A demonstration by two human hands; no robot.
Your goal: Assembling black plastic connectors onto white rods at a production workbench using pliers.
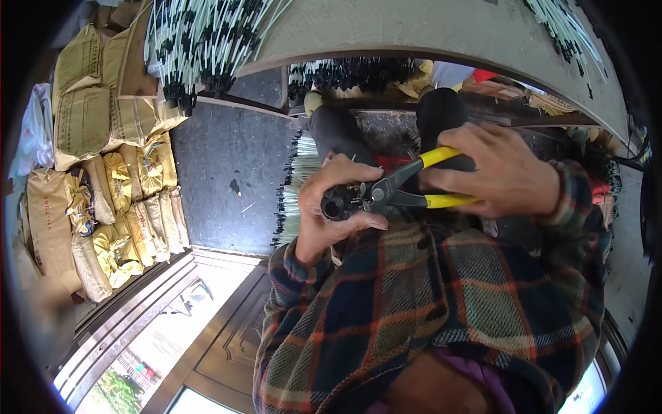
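My left hand point(314, 219) is wrapped round a black, round-ended part point(337, 203) with small metal bits along its side; its exact kind I cannot make out. My right hand point(509, 171) grips the yellow handles of a pair of pliers point(387, 191). Their handles are spread apart, and the dark jaws point left, at the metal bits beside my left thumb. Whether the jaws bite on anything is hidden. Both hands are held in front of my plaid jacket, above my lap.
Bundles of pale rods with black ends point(207, 52) lie on the bench point(386, 31) ahead, and more rods point(298, 190) stand left of my legs. Brown paper packages point(83, 117) are stacked at far left. A brown door point(227, 338) is at lower left.
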